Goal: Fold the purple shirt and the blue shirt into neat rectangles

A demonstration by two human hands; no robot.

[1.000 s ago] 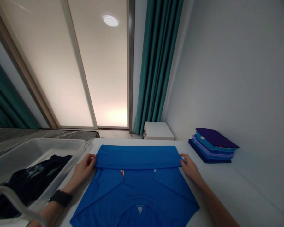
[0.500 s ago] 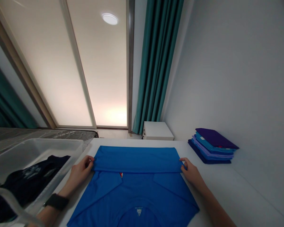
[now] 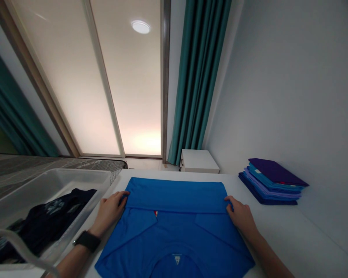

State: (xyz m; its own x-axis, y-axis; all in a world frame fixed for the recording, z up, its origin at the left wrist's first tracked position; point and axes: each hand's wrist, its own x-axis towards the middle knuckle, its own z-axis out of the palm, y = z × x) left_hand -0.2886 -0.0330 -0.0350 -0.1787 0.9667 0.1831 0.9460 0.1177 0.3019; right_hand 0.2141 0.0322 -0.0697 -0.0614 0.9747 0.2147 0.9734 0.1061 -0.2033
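Observation:
A blue T-shirt point(image 3: 176, 227) lies flat on the white table, its neckline toward me and its sleeves turned inward. The far part is folded over into a straight band across the body. At the left end of this band my left hand point(image 3: 112, 211), with a black watch on the wrist, has its fingers curled and closed on the edge. My right hand point(image 3: 243, 217) grips the opposite edge between thumb and fingertips. A small red-and-white tag peeks out below the fold, and a pale print shows inside the collar.
On the left stands a clear plastic bin point(image 3: 104, 175) holding dark clothes point(image 3: 58, 212). A stack of folded garments point(image 3: 274, 181), purple on top, sits at the right by the wall. Beyond the white table point(image 3: 281, 235) are a small white cabinet point(image 3: 200, 160) and green curtains point(image 3: 201, 77).
The whole view has shifted, so things appear farther right. Both hands remain at the ends of the folded band, with slightly changed finger poses. The fold itself looks the same.

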